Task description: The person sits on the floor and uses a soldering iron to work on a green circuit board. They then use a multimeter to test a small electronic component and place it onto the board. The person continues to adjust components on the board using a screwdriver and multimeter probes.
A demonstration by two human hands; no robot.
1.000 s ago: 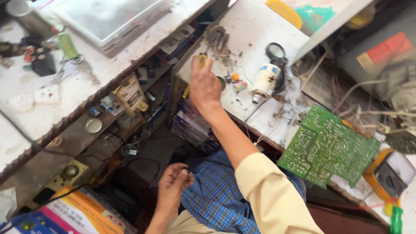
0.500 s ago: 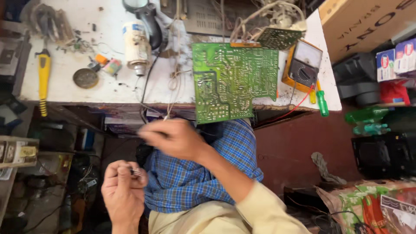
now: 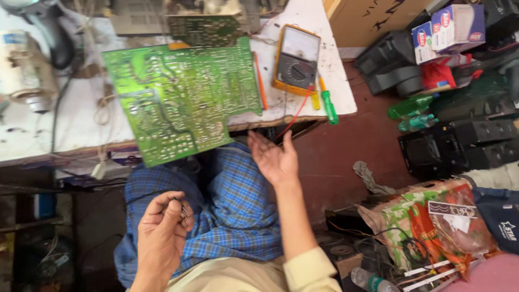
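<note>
Head view, landmark: the green circuit board (image 3: 181,97) is lying solder side up on the white workbench (image 3: 65,130), its lower edge hanging over the bench's front edge.

My left hand (image 3: 162,235): it is hovering below the circuit board, over my lap, with thumb and fingertips pinching a small dark metal piece (image 3: 184,210); what the piece is I cannot tell, since it is too small.

My right hand (image 3: 275,157): it is hanging just below the circuit board's lower right corner, palm up, fingers spread wide, holding nothing and touching nothing.

My lap: blue checked cloth (image 3: 232,216) is showing below the circuit board, between my two hands.

Meter: a yellow-cased meter (image 3: 296,59) with a dial is lying on the bench just right of the circuit board.

Screwdriver: a screwdriver with a green handle (image 3: 328,107) is resting right of the circuit board, below the meter, at the bench's edge.

Red wire (image 3: 297,114): it is running from the meter down past the bench edge, ending near my right hand.

Smaller board: a second, darker circuit board (image 3: 203,28) is lying just above the green circuit board.

Floor things: green bottles (image 3: 416,108) and black boxes (image 3: 438,151) are standing far right of the circuit board.
</note>
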